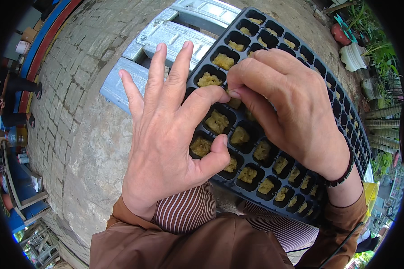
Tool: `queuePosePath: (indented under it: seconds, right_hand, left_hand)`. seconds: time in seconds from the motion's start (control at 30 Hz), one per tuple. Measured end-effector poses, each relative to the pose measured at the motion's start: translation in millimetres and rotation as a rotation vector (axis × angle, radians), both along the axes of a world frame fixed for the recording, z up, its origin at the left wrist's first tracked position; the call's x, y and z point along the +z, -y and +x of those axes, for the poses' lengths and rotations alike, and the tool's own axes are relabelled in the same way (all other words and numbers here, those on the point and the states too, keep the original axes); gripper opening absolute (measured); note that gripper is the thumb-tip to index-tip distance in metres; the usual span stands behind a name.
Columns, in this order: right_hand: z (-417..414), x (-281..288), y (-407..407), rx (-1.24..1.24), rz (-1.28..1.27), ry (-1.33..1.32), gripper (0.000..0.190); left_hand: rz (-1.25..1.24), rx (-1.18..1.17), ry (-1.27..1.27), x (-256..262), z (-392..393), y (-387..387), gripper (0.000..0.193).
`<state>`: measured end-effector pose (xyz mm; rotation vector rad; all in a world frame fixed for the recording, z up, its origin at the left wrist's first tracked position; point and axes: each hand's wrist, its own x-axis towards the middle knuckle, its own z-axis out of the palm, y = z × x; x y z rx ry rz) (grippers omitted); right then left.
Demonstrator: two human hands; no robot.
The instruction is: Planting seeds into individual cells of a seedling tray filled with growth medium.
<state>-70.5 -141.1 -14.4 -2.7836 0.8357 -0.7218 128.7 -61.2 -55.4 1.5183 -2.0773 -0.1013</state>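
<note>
A black plastic seedling tray (272, 198) with many square cells lies before me. Yellowish-brown spongy plugs (217, 121) sit in many of its cells. Over the tray's left part is my left hand (173, 134), palm down, its thumb and index finger apart and the other fingers spread. The index fingertip is beside the fingertips of my right hand (286, 101), whose thumb and index finger are pinched together over a cell. Whether something small is between them cannot be made out. A dark bracelet (345, 175) circles my right wrist.
Beneath the tray's far left side stands a slatted metal-grey bench (175, 37). Stone paving (70, 84) runs along the left, where another person's legs (18, 84) show. Potted plants (387, 53) and a red pot (341, 33) are at the right. My striped-clad knee (187, 208) is near the tray.
</note>
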Motion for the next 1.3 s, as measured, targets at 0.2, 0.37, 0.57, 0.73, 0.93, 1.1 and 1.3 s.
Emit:
queuePosePath:
  seconds: [0.2, 0.37, 0.57, 0.73, 0.93, 1.1, 1.3]
  right_hand:
    - [-0.7, -2.2, 1.8, 0.009, -0.025, -0.012, 0.013]
    - [-1.1, 1.4, -2.8, -0.018, -0.059, -0.019, 0.017]
    - [-2.9, 8.5, -3.5, 0.004, -0.104, -0.018, 0.017]
    - [-5.9, 12.8, -3.0, -0.006, -0.042, -0.046, 0.016]
    - [-7.3, 5.5, -4.2, -0.080, -0.117, -0.044, 0.014]
    - [-7.7, 6.0, -5.2, -0.057, -0.067, 0.011, 0.015]
    - [-4.9, 1.6, -6.4, -0.040, -0.054, 0.004, 0.015]
  left_hand:
    - [0.006, 0.006, -0.042, -0.7, -0.7, 0.2, 0.051]
    - [-0.022, 0.016, -0.092, -2.4, -0.3, 1.1, 0.052]
    - [-0.016, 0.004, -0.073, -0.3, -1.1, 1.7, 0.049]
    - [0.006, 0.003, -0.007, 2.6, -1.3, 0.9, 0.048]
    - [0.032, -0.036, 0.052, 7.7, -0.1, 5.2, 0.052]
    - [0.057, -0.086, 0.100, 10.4, 3.0, 13.4, 0.055]
    - [0.068, -0.133, 0.107, 11.3, 4.5, 19.3, 0.057]
